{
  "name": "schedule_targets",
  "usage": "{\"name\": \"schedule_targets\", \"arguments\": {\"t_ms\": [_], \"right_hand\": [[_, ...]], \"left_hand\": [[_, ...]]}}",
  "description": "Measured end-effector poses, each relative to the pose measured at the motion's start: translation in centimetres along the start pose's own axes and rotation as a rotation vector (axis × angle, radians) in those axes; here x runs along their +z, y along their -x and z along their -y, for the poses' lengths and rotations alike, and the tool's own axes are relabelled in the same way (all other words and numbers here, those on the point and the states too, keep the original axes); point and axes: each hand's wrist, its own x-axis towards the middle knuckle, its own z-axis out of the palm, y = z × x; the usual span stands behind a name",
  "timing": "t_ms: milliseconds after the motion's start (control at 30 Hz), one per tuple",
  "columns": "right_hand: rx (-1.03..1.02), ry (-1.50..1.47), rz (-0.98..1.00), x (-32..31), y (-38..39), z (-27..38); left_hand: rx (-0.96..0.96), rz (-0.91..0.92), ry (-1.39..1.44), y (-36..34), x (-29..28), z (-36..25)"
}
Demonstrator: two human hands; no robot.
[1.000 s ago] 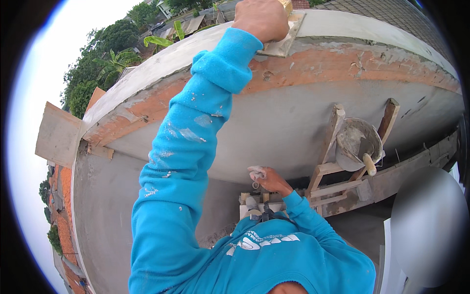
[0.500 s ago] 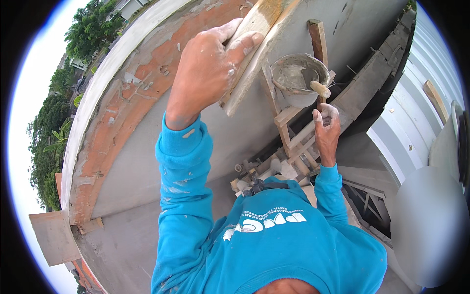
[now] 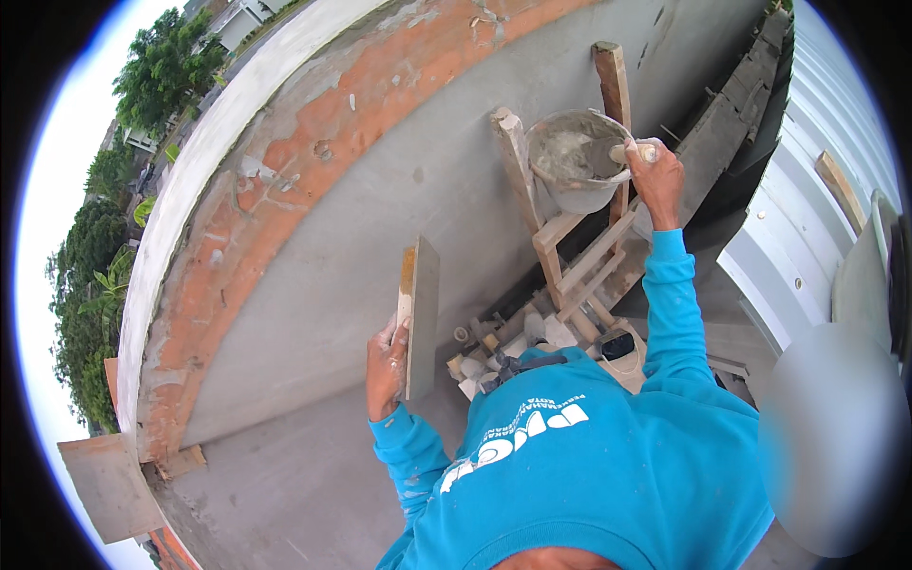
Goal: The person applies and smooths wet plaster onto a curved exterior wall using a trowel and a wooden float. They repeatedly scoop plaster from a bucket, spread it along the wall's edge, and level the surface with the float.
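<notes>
My left hand [image 3: 386, 366] is closed around the handle of a plastering float [image 3: 423, 318], whose flat board stands on edge in front of the grey wall. Farther out on the right, my right hand [image 3: 657, 180] grips the pale rounded handle of a trowel [image 3: 619, 153]. The trowel's blade reaches into a bucket [image 3: 581, 199] and is partly hidden by wet grey mortar [image 3: 562, 152]. That bucket rests between the upper posts of a wooden ladder-like frame [image 3: 556, 231]. White residue marks the fingers of both hands.
A curved plastered wall [image 3: 313, 275] with a bare orange brick band [image 3: 228, 218] runs along the left. Corrugated metal sheeting [image 3: 817, 123] lies on the right. Below the frame are rubble pieces [image 3: 535, 328] and a small dark object [image 3: 616, 344]. Trees [image 3: 161, 71] stand beyond the wall.
My left hand has brought the float down and back from the upper middle, close to my body. My right hand, previously empty below the bucket, has moved up and taken hold of the trowel handle.
</notes>
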Motion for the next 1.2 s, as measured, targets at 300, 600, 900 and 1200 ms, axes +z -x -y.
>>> {"name": "schedule_targets", "arguments": {"t_ms": [300,600,900,1200], "right_hand": [[0.366,-0.309,-0.199,-0.3,0.4,-3.2],[0.497,-0.67,-0.296,-2.5,2.6,-3.9],[0.141,-0.198,-0.036,-1.6,0.2,0.8],[0.252,-0.316,-0.122,2.2,1.8,-0.5]], "left_hand": [[0.057,0.123,0.27,-3.5,3.1,0.8],[0.03,0.226,0.648,-8.9,11.3,-5.5],[0.037,0.318,0.573,-9.6,11.8,-5.3],[-0.051,0.128,0.585,-7.7,8.5,-1.0]]}}
